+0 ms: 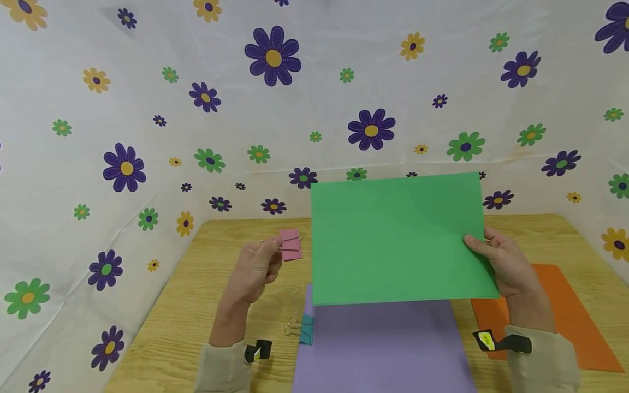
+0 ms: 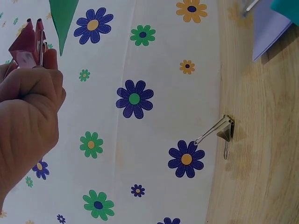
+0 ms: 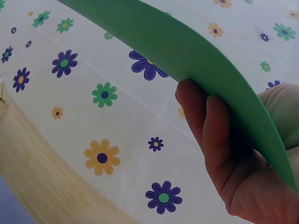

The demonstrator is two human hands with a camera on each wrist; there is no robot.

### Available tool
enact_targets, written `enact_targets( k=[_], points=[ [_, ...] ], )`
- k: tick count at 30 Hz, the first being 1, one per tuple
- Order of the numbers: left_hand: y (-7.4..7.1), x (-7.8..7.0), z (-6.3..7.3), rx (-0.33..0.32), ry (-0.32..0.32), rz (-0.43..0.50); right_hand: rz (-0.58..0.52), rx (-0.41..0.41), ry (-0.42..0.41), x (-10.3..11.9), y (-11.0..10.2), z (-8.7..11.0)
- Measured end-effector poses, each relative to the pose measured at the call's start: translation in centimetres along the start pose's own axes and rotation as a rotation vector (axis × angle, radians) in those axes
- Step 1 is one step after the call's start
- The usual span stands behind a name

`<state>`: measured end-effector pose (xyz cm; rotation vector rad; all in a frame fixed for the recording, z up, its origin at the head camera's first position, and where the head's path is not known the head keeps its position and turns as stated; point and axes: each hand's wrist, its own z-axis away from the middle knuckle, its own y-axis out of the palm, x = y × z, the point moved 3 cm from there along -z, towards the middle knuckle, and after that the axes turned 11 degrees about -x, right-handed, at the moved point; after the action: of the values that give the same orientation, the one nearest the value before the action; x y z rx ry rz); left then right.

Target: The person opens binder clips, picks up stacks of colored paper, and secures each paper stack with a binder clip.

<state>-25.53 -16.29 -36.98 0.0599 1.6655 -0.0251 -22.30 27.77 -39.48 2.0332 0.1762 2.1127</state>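
My left hand (image 1: pixel 254 272) pinches a pink binder clip (image 1: pixel 291 244) by its wire handles, a little left of a green paper stack (image 1: pixel 393 240). The same clip (image 2: pixel 24 46) shows at the upper left of the left wrist view. With thumb in front and fingers behind, my right hand (image 1: pixel 511 267) grips the green paper at its right edge. The paper is raised and bends slightly in the right wrist view. Below it lies purple paper (image 1: pixel 383 349), its upper part hidden. A teal binder clip (image 1: pixel 307 329) sits on the purple paper's left edge.
Orange paper (image 1: pixel 565 316) lies on the wooden table (image 1: pixel 187 305) at the right, partly behind my right forearm. A metallic binder clip (image 2: pixel 225 130) stands on the table in the left wrist view. A flowered white cloth (image 1: pixel 221 131) surrounds the table's back and sides.
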Motion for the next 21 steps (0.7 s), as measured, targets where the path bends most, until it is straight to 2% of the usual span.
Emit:
enact_targets(
  k=[11,21],
  points=[
    [0.42,0.27,-0.1,0.039,0.018,-0.039,-0.028,0.026,0.004,0.15,0.44,0.05],
    [0.92,0.53,-0.03,0.033,0.011,-0.052,-0.001,0.018,-0.002,0.08,0.5,0.02]
  ],
)
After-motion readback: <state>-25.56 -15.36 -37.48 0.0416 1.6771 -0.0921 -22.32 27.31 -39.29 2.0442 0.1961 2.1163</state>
